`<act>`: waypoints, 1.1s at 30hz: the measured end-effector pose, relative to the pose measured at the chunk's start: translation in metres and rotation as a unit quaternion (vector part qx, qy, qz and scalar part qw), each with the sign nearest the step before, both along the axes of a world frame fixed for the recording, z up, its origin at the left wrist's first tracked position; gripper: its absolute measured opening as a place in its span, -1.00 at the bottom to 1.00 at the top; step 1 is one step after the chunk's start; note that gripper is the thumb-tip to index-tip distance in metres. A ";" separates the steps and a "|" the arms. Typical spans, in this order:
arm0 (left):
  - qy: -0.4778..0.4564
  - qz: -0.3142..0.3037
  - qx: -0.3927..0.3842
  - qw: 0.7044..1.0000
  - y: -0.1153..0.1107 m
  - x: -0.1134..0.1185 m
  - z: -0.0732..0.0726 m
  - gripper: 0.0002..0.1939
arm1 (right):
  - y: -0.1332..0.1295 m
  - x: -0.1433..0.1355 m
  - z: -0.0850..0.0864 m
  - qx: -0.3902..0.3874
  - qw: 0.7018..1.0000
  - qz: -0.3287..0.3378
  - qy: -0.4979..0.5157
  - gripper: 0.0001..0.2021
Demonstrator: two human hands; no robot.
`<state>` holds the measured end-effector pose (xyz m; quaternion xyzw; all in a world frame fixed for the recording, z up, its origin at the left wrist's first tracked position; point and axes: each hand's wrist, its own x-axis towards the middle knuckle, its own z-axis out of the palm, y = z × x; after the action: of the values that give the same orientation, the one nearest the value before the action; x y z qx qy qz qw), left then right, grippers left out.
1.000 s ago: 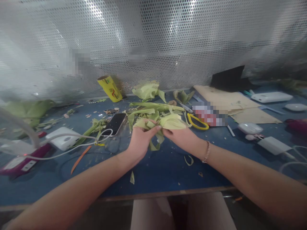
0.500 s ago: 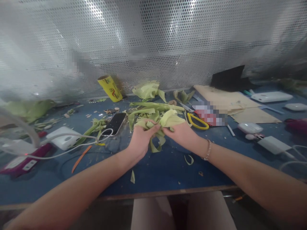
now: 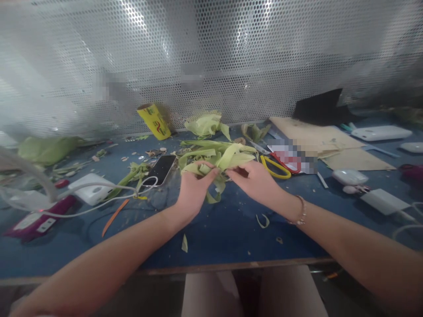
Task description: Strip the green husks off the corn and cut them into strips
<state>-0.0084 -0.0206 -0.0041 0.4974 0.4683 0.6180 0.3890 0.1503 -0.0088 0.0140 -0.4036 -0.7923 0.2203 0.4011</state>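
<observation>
The husk (image 3: 234,153) lay over the bench (image 3: 224,237), long axis forward-right from the left hand (image 3: 195,184), which pinched its near end; the right hand (image 3: 257,181) curled alongside, grip unclear.

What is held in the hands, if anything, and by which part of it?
The left hand pinches the pale green leaf strips where they bunch together. The right hand is at their near edge; whether it grips cannot be told.
</observation>
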 end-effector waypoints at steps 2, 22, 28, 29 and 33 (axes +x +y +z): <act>0.023 0.017 0.014 0.999 0.001 -0.001 0.000 -0.80 | -0.002 0.001 0.002 -0.073 0.997 0.025 0.009 -0.81; 0.155 0.037 0.089 0.983 -0.008 0.000 0.010 -0.89 | 0.005 0.000 -0.001 -0.311 0.914 0.121 0.231 -0.84; 0.141 0.036 0.082 0.986 -0.009 0.000 0.009 -0.88 | 0.004 -0.003 -0.006 -0.221 0.963 0.096 0.120 -0.83; 0.132 0.030 0.075 0.988 -0.009 0.000 0.008 -0.88 | 0.004 -0.004 -0.008 -0.200 0.969 0.085 0.114 -0.85; 0.095 0.020 0.052 0.994 -0.008 0.000 0.005 -0.85 | 0.005 -0.007 -0.012 -0.134 0.983 0.064 0.104 -0.88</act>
<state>-0.0083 -0.0286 0.0005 0.5641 0.4801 0.5990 0.3043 0.1429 -0.0040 0.0021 -0.3770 -0.7336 0.3909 0.4085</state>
